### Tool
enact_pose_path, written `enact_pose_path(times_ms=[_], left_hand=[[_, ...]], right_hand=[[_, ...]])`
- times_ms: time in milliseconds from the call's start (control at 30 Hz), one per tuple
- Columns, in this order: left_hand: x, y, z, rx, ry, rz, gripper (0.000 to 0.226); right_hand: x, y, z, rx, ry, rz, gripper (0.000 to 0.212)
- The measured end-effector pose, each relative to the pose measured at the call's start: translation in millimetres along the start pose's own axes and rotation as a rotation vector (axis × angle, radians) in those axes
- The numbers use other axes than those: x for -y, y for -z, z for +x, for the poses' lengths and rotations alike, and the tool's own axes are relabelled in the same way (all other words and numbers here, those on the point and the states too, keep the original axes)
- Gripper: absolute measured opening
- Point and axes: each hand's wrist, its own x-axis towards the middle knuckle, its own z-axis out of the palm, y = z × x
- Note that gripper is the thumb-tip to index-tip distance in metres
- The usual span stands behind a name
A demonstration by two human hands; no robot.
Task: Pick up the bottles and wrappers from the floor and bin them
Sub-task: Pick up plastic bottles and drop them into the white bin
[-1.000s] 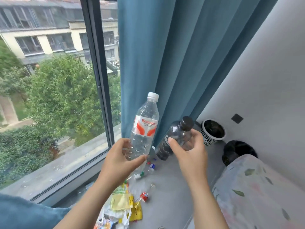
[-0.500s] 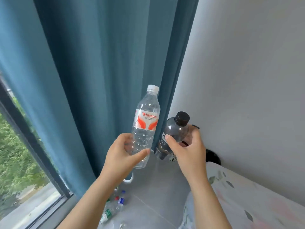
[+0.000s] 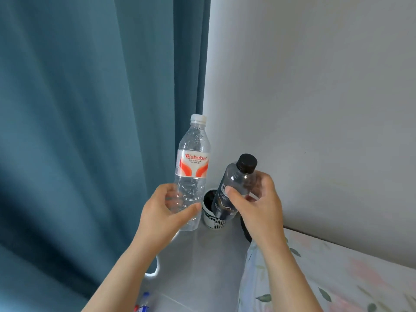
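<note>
Gripping upright clear bottle [image 3: 191, 176] in curled left hand [image 3: 165, 213], tilted dark bottle [image 3: 233, 190] in curled right hand [image 3: 262, 209], near bin [image 3: 213, 222] at floor [image 3: 202, 266] corner by curtain [image 3: 90, 131] edge.

— What is seen of the bottles?
— A clear bottle [image 3: 192, 167] with a white cap and a red-and-white "Wahaha" label is held nearly upright, gripped low down by the left hand [image 3: 164, 212]. A dark-tinted bottle [image 3: 231, 190] with a black cap is held tilted in the right hand [image 3: 258, 206].
— And the bin?
— A white perforated bin [image 3: 213, 221] with a dark inside stands on the floor [image 3: 198, 266], partly hidden behind both. A small blue-capped bottle [image 3: 144, 302] lies at the lower edge.
</note>
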Motion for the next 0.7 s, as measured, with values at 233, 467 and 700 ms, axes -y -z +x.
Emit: enact_pose_path(times_ms=[233, 467, 700], left_hand=[[7, -2, 93, 0.07, -0.011, -0.042, 0.061], [19, -19, 172, 0.152, 0.033, -0.053, 0.051], [33, -59, 243, 0.196, 0.081, -0.043, 0.046]], right_hand=[[-8, -34, 75, -0.027, -0.01, -0.007, 0.043], [-29, -55, 141, -0.053, -0.079, -0.069, 0.045], [-61, -54, 211, -0.084, -0.136, -0.082, 0.042]])
